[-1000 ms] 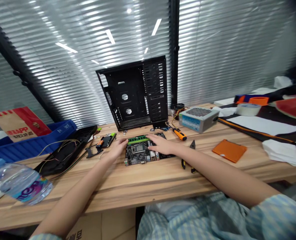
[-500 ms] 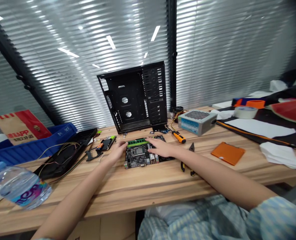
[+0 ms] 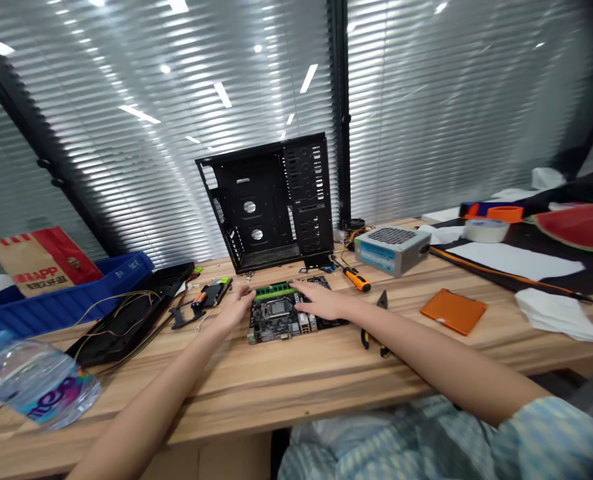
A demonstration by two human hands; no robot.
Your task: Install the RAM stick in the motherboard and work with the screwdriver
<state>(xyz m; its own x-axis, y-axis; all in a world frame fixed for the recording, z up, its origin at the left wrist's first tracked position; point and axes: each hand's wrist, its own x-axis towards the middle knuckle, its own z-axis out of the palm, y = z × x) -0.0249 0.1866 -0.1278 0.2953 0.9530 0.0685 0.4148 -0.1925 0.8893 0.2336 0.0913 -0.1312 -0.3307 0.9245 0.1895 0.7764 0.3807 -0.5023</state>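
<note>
A dark motherboard [image 3: 281, 320] lies flat on the wooden table in front of me, its bare processor socket facing up. Along its far side a green RAM stick [image 3: 271, 291] sits in or on a slot; I cannot tell how deep. My left hand [image 3: 237, 305] is closed at the board's left edge, fingertips at the stick's left end. From the right, my right hand [image 3: 321, 300] reaches over the board with its fingers apart, one fingertip at the stick's right end and the thumb lower, near the socket. Beneath my right forearm are pliers [image 3: 382, 301], partly hidden.
Behind the board stands an open black computer case [image 3: 271, 200]. A power supply [image 3: 392, 250], an orange screwdriver [image 3: 358, 279] and an orange flat box [image 3: 453, 311] are to the right. On the left are a black panel [image 3: 136, 313], a blue bin [image 3: 126, 273] and a water bottle [image 3: 46, 383].
Both hands stay at the two ends of the RAM stick, with hardly any shift. The whole view has moved slightly, and the board lies in the same place on the table.
</note>
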